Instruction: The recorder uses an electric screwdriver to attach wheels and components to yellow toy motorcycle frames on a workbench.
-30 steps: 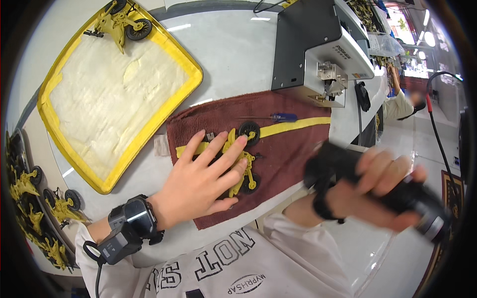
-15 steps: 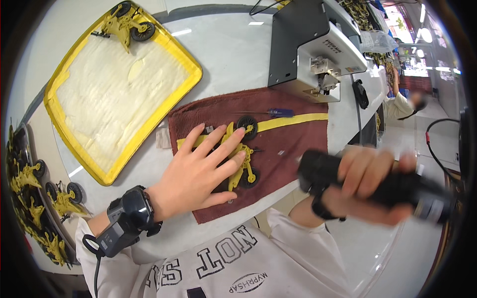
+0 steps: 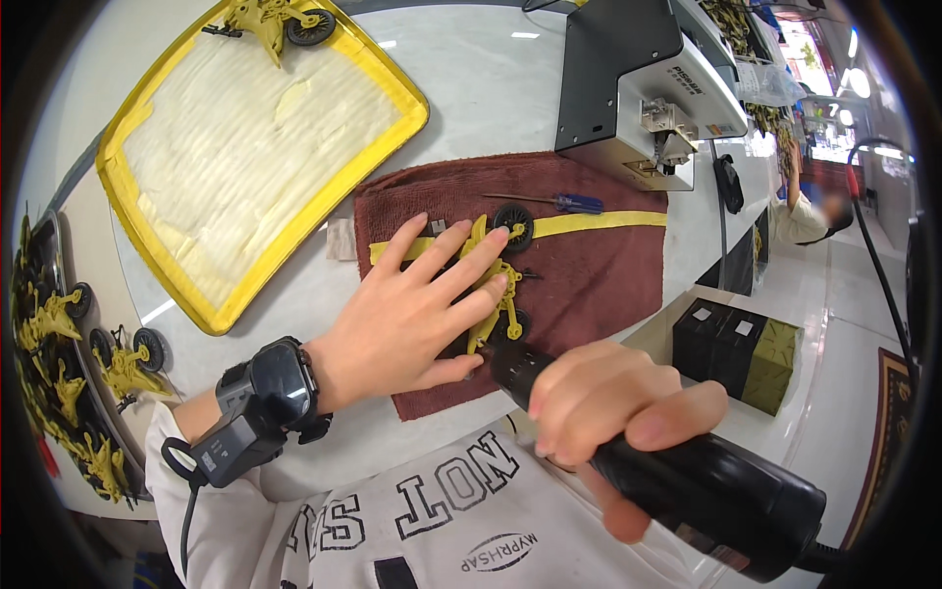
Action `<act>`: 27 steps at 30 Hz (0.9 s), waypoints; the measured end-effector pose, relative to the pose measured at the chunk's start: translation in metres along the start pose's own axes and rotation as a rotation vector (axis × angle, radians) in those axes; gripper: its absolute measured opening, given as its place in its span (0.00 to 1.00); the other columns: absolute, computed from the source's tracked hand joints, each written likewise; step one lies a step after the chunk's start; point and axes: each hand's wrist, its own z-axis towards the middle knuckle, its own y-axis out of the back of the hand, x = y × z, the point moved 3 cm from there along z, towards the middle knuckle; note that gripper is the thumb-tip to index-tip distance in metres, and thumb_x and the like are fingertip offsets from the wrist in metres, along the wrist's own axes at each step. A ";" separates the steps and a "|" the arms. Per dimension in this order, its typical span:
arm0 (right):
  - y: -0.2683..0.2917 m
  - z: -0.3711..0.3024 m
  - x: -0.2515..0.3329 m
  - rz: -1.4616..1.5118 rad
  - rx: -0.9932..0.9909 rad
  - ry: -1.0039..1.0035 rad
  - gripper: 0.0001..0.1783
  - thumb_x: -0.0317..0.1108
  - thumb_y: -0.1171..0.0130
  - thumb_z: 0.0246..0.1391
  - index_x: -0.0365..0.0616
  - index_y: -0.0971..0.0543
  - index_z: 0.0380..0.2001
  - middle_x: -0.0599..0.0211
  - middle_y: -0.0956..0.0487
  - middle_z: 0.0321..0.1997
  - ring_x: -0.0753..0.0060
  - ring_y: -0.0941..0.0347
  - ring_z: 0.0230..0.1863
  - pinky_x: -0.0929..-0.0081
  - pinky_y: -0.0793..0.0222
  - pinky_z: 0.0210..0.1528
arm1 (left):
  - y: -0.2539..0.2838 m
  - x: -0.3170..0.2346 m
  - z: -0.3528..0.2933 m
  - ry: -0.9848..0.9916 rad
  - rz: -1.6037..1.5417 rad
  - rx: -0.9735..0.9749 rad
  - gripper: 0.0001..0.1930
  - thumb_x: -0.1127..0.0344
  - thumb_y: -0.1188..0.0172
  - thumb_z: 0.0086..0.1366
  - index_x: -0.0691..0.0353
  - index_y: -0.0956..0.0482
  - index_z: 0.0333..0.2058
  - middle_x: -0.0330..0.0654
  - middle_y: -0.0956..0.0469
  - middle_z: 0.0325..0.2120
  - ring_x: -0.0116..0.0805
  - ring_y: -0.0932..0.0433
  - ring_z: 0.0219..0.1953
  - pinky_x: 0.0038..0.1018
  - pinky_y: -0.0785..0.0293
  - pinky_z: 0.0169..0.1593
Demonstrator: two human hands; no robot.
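A yellow toy motorcycle with black wheels lies on its side on a maroon cloth. My left hand is spread flat over it, fingers apart, pressing it against the cloth and hiding part of it. Wrapped in the fingers of my right hand is a black corded electric screwdriver. Its front end reaches the near side of the motorcycle by the lower wheel; the tip itself is hard to make out. A small screwdriver with a blue handle rests beyond the motorcycle.
A yellow-rimmed padded tray bears another motorcycle at the far left. More yellow motorcycles fill a dark tray at the left. A grey machine stands behind the cloth. To the right are dark boxes; a co-worker is beyond.
My right hand has swung the electric screwdriver leftward from the right side, bringing its front end down to the motorcycle. My left hand stays on the motorcycle. The whole view has shifted slightly.
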 end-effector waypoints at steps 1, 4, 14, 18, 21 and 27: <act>-0.002 0.004 0.001 -0.022 -0.001 -0.017 0.33 0.48 0.37 0.48 0.40 0.42 0.44 0.61 0.27 0.23 0.66 0.28 0.17 0.69 0.30 0.20 | 0.002 -0.002 0.002 -0.010 -0.003 0.000 0.34 0.55 0.35 0.40 0.57 0.31 0.49 0.48 0.45 0.61 0.50 0.43 0.60 0.51 0.50 0.60; -0.005 0.010 0.000 -0.053 -0.003 -0.047 0.33 0.46 0.35 0.46 0.40 0.42 0.44 0.60 0.26 0.24 0.65 0.29 0.17 0.69 0.31 0.20 | 0.001 -0.001 0.002 -0.011 -0.006 -0.004 0.35 0.55 0.34 0.39 0.56 0.32 0.49 0.47 0.45 0.61 0.50 0.43 0.60 0.50 0.50 0.60; 0.030 0.025 0.013 -0.099 -0.113 0.044 0.29 0.52 0.47 0.51 0.38 0.34 0.46 0.62 0.27 0.22 0.66 0.29 0.19 0.63 0.31 0.24 | -0.001 0.006 -0.003 -0.008 0.055 0.008 0.34 0.47 0.36 0.44 0.56 0.31 0.49 0.49 0.44 0.60 0.49 0.43 0.60 0.49 0.50 0.60; 0.087 0.042 0.050 -0.266 -0.728 0.247 0.36 0.63 0.55 0.51 0.42 0.35 0.50 0.71 0.35 0.18 0.74 0.43 0.14 0.74 0.43 0.20 | 0.001 -0.003 0.003 -0.032 0.043 0.016 0.33 0.46 0.37 0.46 0.56 0.31 0.49 0.49 0.44 0.60 0.50 0.42 0.60 0.50 0.51 0.60; 0.142 0.070 0.036 -0.636 -0.972 0.254 0.32 0.59 0.53 0.51 0.40 0.34 0.44 0.69 0.35 0.14 0.73 0.38 0.15 0.73 0.38 0.23 | 0.002 -0.003 0.007 -0.045 0.049 0.017 0.33 0.46 0.37 0.46 0.57 0.31 0.49 0.49 0.43 0.60 0.50 0.42 0.60 0.50 0.51 0.60; 0.136 0.060 0.030 -0.491 -0.891 0.038 0.26 0.55 0.51 0.54 0.43 0.35 0.41 0.67 0.34 0.15 0.75 0.40 0.12 0.75 0.40 0.20 | 0.004 -0.006 0.007 -0.039 0.045 0.027 0.34 0.46 0.36 0.45 0.56 0.32 0.50 0.49 0.44 0.60 0.50 0.42 0.59 0.50 0.51 0.60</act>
